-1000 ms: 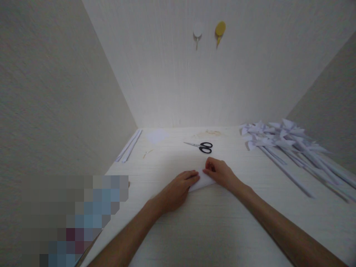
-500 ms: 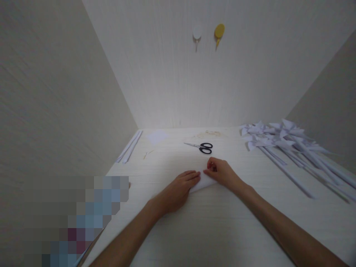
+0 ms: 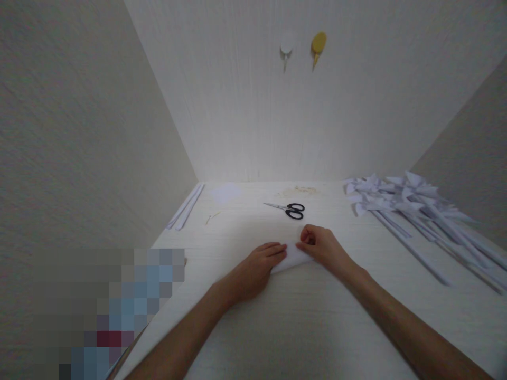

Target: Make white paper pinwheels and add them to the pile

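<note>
A folded piece of white paper [image 3: 292,257] lies on the pale tabletop between my two hands. My left hand [image 3: 257,266] rests flat on its left end, fingers stretched out and pressed together. With thumb and forefinger bent into a pinch, my right hand [image 3: 319,247] is at the paper's upper right edge; its other fingers are curled. Just beyond the hands lie scissors [image 3: 291,210] with black handles, blades pointing left.
Several white paper pinwheels [image 3: 396,198] on rolled paper sticks are piled at the right. Two paper sticks [image 3: 189,208] and a white paper sheet [image 3: 226,192] lie at the back left. A yellow hook [image 3: 319,43] and a white hook [image 3: 285,46] are on the back wall.
My right hand has slid slightly right along the paper's edge, away from my left hand. My left hand stays on the paper. The whole view has shifted a little.
</note>
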A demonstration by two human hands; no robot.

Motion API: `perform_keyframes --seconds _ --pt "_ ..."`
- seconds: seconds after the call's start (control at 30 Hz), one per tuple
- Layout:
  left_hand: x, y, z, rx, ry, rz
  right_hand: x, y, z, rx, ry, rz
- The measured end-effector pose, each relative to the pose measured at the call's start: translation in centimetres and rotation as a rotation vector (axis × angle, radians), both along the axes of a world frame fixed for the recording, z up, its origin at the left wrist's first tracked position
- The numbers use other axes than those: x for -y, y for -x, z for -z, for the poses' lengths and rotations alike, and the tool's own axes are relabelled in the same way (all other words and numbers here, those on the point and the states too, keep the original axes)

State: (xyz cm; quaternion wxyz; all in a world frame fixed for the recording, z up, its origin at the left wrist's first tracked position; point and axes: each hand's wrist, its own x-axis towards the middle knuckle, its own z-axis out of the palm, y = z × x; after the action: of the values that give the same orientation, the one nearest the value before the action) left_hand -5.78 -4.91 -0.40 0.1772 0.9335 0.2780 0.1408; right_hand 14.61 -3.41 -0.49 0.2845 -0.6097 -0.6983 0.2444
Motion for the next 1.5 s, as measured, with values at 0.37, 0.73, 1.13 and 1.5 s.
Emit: perform_keyframes --seconds 0.37,0.73,1.13,1.5 --pt "0.0 -0.1 0.0 -0.001 -0.006 -0.002 -0.2 -0.2 0.3 -0.026 -0.004 -0.020" --pt "-0.1 0.0 0.1 -0.002 0.005 -0.005 -0.2 -0.1 0.2 0.004 -0.004 -0.013" --pt "-0.5 -0.4 -0.6 -0.083 -0.073 -0.009 1.7 1.0 -0.4 0.447 -0.294 -0.129" --pt "-0.4 -0.5 -0.8 -0.091 -0.066 -0.033 7.2 -0.1 2.0 0.482 -0.341 -0.408"
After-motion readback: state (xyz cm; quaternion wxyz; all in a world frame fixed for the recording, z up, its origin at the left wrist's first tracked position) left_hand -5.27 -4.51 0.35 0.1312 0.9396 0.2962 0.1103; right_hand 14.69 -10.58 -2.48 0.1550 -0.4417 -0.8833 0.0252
